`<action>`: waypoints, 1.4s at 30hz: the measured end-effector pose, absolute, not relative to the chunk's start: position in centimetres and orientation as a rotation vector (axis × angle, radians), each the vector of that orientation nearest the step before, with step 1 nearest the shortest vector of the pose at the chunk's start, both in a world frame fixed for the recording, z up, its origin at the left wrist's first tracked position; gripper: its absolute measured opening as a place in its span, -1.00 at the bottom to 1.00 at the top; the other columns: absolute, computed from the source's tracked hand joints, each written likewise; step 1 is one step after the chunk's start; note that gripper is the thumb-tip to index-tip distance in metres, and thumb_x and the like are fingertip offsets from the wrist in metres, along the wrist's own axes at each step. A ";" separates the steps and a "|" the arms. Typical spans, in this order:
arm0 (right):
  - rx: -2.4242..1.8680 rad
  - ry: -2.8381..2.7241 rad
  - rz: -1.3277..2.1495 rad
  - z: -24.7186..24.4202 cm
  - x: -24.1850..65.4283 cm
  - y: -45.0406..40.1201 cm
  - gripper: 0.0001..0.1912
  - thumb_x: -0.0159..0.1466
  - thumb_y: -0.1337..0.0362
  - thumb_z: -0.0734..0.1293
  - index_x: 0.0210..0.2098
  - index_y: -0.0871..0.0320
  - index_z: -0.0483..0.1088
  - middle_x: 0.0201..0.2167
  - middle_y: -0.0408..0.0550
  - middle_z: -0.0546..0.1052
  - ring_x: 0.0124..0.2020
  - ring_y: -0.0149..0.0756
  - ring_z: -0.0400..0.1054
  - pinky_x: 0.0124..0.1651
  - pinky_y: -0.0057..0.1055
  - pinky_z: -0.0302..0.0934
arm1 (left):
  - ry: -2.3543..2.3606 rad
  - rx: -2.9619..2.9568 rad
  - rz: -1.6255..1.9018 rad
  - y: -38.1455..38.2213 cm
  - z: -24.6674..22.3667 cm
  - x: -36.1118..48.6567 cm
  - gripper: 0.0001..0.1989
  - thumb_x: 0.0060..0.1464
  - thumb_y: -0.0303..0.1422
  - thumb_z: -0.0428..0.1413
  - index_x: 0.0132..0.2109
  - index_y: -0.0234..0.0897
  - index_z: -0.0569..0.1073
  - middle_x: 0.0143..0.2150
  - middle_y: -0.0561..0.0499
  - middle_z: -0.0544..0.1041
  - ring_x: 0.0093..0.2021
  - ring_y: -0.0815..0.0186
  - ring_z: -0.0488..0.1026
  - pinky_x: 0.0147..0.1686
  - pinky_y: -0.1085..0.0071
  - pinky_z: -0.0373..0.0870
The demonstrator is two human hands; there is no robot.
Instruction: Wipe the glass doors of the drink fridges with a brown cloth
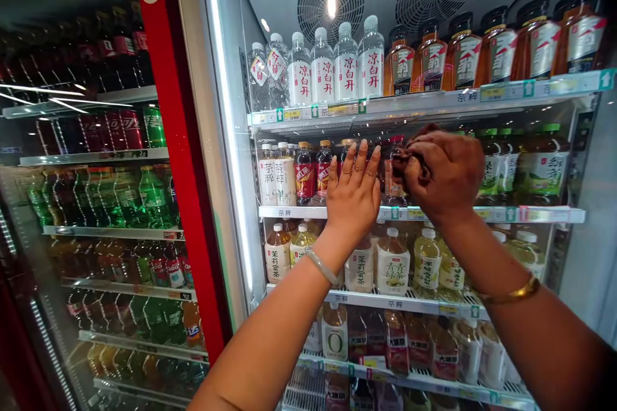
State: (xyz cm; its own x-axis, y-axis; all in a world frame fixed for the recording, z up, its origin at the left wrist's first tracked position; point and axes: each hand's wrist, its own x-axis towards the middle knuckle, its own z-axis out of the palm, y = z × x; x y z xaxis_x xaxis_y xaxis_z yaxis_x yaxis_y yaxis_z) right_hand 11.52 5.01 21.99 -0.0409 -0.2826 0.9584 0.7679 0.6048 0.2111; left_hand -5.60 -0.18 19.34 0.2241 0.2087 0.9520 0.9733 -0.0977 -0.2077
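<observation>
My left hand (354, 189), with a pale bangle at the wrist, is raised with its fingers spread. It seems to lie flat on the glass before the second shelf, covering part of the red-labelled tea bottles (305, 173). My right hand (446, 173), a gold bangle on its wrist, is closed to the right of it at the same height. Bunched in its fingers is a dark brown, crumpled thing that looks like a cloth (418, 169). The right hand hides the bottles behind it, just left of the green tea bottles (542, 167).
The lit drinks cooler has a top shelf (308, 117) of clear water bottles (322, 67) and amber bottles (465, 54). Lower shelves hold tea bottles (393, 263). Fan grilles (331, 0) sit above. A red frame (187, 141) borders another cooler with green bottles (153, 196).
</observation>
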 end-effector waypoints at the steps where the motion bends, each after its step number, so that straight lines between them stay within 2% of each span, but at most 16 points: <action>1: -0.479 -1.327 -0.890 20.7 10.9 4.6 -0.79 0.32 0.27 0.34 -0.07 0.07 0.52 0.00 0.03 0.59 0.07 -0.06 0.39 0.13 -0.12 0.19 | -1.158 -1.529 -0.984 -0.3 19.2 -5.8 -0.35 0.44 -0.32 -0.14 0.58 -0.15 -0.10 0.62 0.00 -0.05 0.62 0.23 -0.24 0.59 0.02 -0.39; 5: -0.413 -1.355 -1.018 18.2 8.1 3.3 -0.80 0.28 0.27 0.38 -0.08 0.04 0.50 -0.04 -0.05 0.62 0.11 -0.09 0.39 0.10 -0.15 0.17 | -1.126 -1.568 -0.957 -0.5 18.8 -6.7 -0.32 0.43 -0.34 -0.13 0.58 -0.18 -0.14 0.62 0.01 -0.04 0.62 0.26 -0.25 0.59 0.08 -0.39; 8: -0.327 -1.420 -1.130 20.8 7.7 3.5 -0.83 0.31 0.21 0.36 -0.10 0.01 0.50 -0.03 -0.09 0.62 0.08 -0.14 0.39 0.05 -0.18 0.14 | -1.146 -1.545 -0.983 -0.8 19.1 -8.0 -0.32 0.42 -0.34 -0.10 0.58 -0.14 -0.10 0.62 0.01 -0.03 0.62 0.22 -0.25 0.59 0.01 -0.43; 11: -0.427 -1.381 -1.045 22.8 8.2 4.0 -0.80 0.35 0.19 0.32 -0.07 0.01 0.51 0.00 -0.06 0.60 0.06 -0.12 0.38 0.06 -0.17 0.13 | -1.170 -1.485 -1.031 -1.3 19.4 -9.5 -0.34 0.43 -0.33 -0.11 0.58 -0.16 -0.07 0.62 -0.01 -0.04 0.63 0.21 -0.27 0.58 -0.01 -0.44; 15: -0.592 -1.273 -0.906 19.8 6.3 2.8 -0.80 0.37 0.21 0.30 -0.07 0.04 0.50 0.03 0.01 0.58 0.12 -0.07 0.36 0.11 -0.13 0.11 | -1.192 -1.467 -1.004 -2.2 19.0 -11.4 -0.39 0.45 -0.30 -0.12 0.56 -0.18 0.01 0.62 -0.05 -0.04 0.62 0.18 -0.24 0.57 0.01 -0.45; 19: -0.408 -1.469 -1.118 19.1 2.7 1.3 -0.84 0.38 0.15 0.32 -0.09 0.00 0.49 -0.01 -0.09 0.62 0.15 -0.15 0.34 0.13 -0.14 0.04 | -1.205 -1.493 -0.972 -2.8 18.8 -13.0 -0.39 0.45 -0.30 -0.09 0.56 -0.12 0.03 0.62 -0.02 -0.06 0.62 0.20 -0.25 0.57 -0.01 -0.48; 23: -0.402 -1.507 -1.047 23.3 1.7 1.7 -0.66 0.46 -0.03 0.19 -0.06 0.00 0.47 0.04 -0.02 0.59 0.14 -0.11 0.31 0.11 -0.11 0.01 | -1.203 -1.476 -1.010 -3.2 19.3 -14.4 -0.40 0.45 -0.31 -0.09 0.54 -0.02 0.06 0.62 0.00 -0.06 0.62 0.17 -0.26 0.56 -0.12 -0.44; 26: -0.414 -1.369 -0.906 22.9 1.5 1.8 -0.49 0.48 -0.12 0.03 -0.01 0.02 0.46 0.05 0.05 0.56 0.19 -0.04 0.31 0.19 -0.06 0.05 | -1.196 -1.482 -1.022 -3.6 19.2 -15.4 -0.41 0.45 -0.32 -0.09 0.54 -0.03 0.07 0.62 -0.02 -0.05 0.62 0.15 -0.22 0.56 -0.16 -0.38; 28: -0.399 -1.313 -0.900 20.8 0.5 1.3 -0.57 0.48 -0.05 0.08 -0.02 0.03 0.45 0.05 0.04 0.56 0.23 -0.03 0.31 0.23 -0.05 0.07 | -1.203 -1.475 -1.033 -3.9 19.0 -16.1 -0.40 0.45 -0.32 -0.08 0.55 -0.04 0.05 0.62 -0.04 -0.06 0.62 0.12 -0.21 0.55 -0.21 -0.35; 30: -0.369 -1.373 -0.958 19.0 -1.2 0.5 -0.78 0.43 0.12 0.24 -0.06 0.00 0.46 0.04 -0.03 0.58 0.24 -0.08 0.31 0.26 -0.06 0.07 | -1.220 -1.473 -1.035 -4.1 18.8 -17.0 -0.39 0.45 -0.32 -0.08 0.55 -0.03 0.03 0.61 -0.05 -0.05 0.62 0.10 -0.21 0.54 -0.25 -0.33; 32: -0.311 -1.466 -1.049 19.0 -2.8 -0.1 -0.87 0.38 0.21 0.33 -0.09 -0.03 0.47 0.02 -0.12 0.60 0.21 -0.15 0.33 0.25 -0.11 0.07 | -1.233 -1.478 -1.043 -4.4 18.9 -17.9 -0.37 0.44 -0.35 -0.10 0.56 -0.04 -0.01 0.61 -0.05 -0.02 0.62 0.10 -0.22 0.55 -0.24 -0.30; 35: -0.292 -1.525 -1.155 22.2 -3.8 0.0 -0.87 0.43 0.17 0.29 -0.10 -0.05 0.47 0.03 -0.17 0.61 0.20 -0.21 0.32 0.17 -0.16 0.08 | -1.247 -1.466 -1.066 -4.7 19.2 -19.0 -0.36 0.44 -0.38 -0.12 0.57 -0.11 -0.04 0.61 -0.07 -0.03 0.62 0.10 -0.22 0.55 -0.22 -0.31; 38: -0.372 -1.446 -1.093 24.1 -3.6 0.3 -0.83 0.45 0.13 0.26 -0.09 -0.03 0.48 0.05 -0.12 0.60 0.19 -0.19 0.32 0.12 -0.16 0.07 | -1.236 -1.459 -1.059 -5.0 19.3 -19.7 -0.36 0.44 -0.38 -0.10 0.57 -0.12 -0.02 0.61 -0.09 -0.05 0.62 0.09 -0.21 0.55 -0.23 -0.33; 42: -0.474 -1.327 -0.869 20.1 -5.1 -1.1 -0.85 0.39 0.24 0.33 -0.07 0.02 0.49 0.04 0.00 0.58 0.20 -0.08 0.31 0.13 -0.11 0.05 | -1.184 -1.484 -1.043 -5.1 18.5 -20.7 -0.34 0.44 -0.37 -0.09 0.58 -0.09 -0.08 0.61 -0.05 -0.02 0.61 0.13 -0.19 0.57 -0.13 -0.23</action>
State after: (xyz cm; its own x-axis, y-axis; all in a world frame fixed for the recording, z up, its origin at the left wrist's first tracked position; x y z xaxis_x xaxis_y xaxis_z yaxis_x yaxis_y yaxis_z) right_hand -5.07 -1.08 20.06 0.0042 -0.2744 0.9616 0.7720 0.6122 0.1713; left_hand -20.70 -5.15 18.51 0.1715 0.1857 0.9675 0.9832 -0.0946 -0.1561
